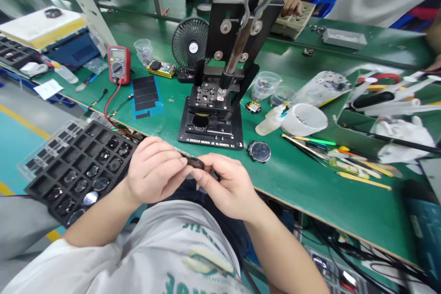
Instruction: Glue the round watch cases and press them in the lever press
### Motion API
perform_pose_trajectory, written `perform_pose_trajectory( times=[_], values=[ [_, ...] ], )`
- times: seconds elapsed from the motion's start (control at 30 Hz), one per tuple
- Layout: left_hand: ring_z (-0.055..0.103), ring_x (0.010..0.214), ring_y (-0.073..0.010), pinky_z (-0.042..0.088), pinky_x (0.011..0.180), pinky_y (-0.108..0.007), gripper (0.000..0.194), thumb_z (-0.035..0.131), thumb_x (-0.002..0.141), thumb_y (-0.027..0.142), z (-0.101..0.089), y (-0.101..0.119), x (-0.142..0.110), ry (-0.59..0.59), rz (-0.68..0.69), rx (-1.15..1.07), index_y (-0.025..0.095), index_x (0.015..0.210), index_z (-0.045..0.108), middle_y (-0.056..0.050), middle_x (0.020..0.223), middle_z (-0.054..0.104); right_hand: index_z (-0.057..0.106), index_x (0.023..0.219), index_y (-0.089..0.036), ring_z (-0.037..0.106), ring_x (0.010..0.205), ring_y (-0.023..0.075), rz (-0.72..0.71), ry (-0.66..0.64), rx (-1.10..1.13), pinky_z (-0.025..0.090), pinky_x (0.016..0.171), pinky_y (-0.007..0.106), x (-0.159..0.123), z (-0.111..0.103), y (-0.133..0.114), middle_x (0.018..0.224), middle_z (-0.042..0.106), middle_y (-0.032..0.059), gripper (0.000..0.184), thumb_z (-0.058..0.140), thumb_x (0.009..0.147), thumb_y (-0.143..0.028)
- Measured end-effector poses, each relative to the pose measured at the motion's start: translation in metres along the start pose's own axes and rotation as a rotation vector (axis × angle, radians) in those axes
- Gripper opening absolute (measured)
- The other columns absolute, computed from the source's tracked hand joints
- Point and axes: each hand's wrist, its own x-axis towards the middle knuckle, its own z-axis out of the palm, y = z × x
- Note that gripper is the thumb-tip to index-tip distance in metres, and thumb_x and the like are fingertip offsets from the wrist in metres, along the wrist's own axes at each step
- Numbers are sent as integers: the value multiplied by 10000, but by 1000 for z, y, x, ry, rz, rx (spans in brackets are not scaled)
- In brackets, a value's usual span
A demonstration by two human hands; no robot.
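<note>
Close to my body, just off the bench edge, my left hand (156, 168) and my right hand (223, 181) both pinch a small dark rounded piece (195, 162), perhaps a watch part. Fingers cover most of it, so its exact kind does not show. Right beyond my hands stands a black lever press (210, 124) with a round recess in its base. A round watch (259, 151) lies face up on the green bench to the right of the press. On my left, a black compartment tray (82, 177) holds several round watch parts.
A red multimeter (119, 64), a black fan (190, 43) and black strips on a blue sheet (147, 96) sit left of the press. Rightward are plastic cups (265, 85), a squeeze bottle (270, 121), a white tub (306, 119) and several tweezers and picks (344, 161). Other people work across the bench.
</note>
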Motion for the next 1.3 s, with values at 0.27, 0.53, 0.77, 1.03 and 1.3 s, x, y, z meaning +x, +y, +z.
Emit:
perform_pose_trajectory(
  times=[0.27, 0.53, 0.77, 1.03, 1.3],
  values=[
    [728, 867, -190, 590, 828, -336, 141, 748, 985, 231, -4, 5, -13, -51, -407, -350, 212, 1121, 718, -66, 951, 780, 747, 1086, -195, 671, 626, 135, 168, 103, 155, 561, 583, 250, -4, 11, 6, 753, 727, 13, 259, 743, 1017, -445],
    [704, 844, -165, 575, 769, -285, 101, 768, 976, 212, -9, 8, -17, -30, -525, -449, 207, 1075, 750, -55, 942, 770, 701, 989, -196, 671, 549, 119, 379, 95, 530, 595, 556, 241, 7, 17, -3, 678, 666, -38, 423, 885, 873, -559],
    [711, 849, -175, 578, 764, -295, 102, 768, 979, 235, -9, 8, -15, -34, -508, -458, 204, 1075, 748, -64, 946, 774, 704, 952, -195, 661, 530, 120, 449, 99, 593, 621, 551, 251, 10, 17, -6, 646, 655, -42, 495, 939, 788, -599],
    [705, 840, -166, 569, 749, -282, 98, 771, 978, 238, -10, 10, -14, -31, -508, -452, 201, 1065, 743, -56, 933, 771, 717, 940, -190, 644, 517, 97, 472, 90, 657, 589, 539, 215, 9, 18, -7, 646, 657, -49, 461, 960, 783, -548],
    [739, 806, -135, 602, 731, -245, 120, 693, 1034, 254, -8, 18, -9, -50, -518, -316, 198, 1129, 741, -21, 922, 778, 657, 947, -194, 731, 558, 117, 580, 101, 889, 591, 552, 184, 1, 31, -6, 691, 740, -32, 472, 983, 781, -491]
  ],
)
